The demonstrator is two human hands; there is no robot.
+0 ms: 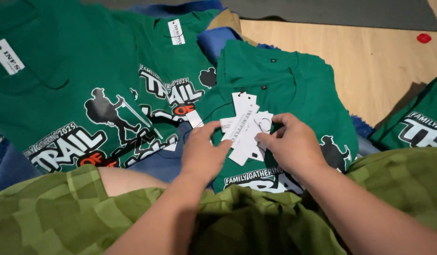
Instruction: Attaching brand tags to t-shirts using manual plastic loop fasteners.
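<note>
While both hands pinch the white tags [244,127] over the folded green shirt [294,89], the left hand [204,153] steadies their lower edge and the right hand [291,144] grips their far side, likely to fan them apart; more shirts [86,85] lie leftward.

i see two more green shirts [86,85] spread at left, each with a white tag [176,32], blue cloth [216,40] beneath them, a wood floor [360,61], a grey mat [331,12], and a small red cap [424,38] at far right.
</note>
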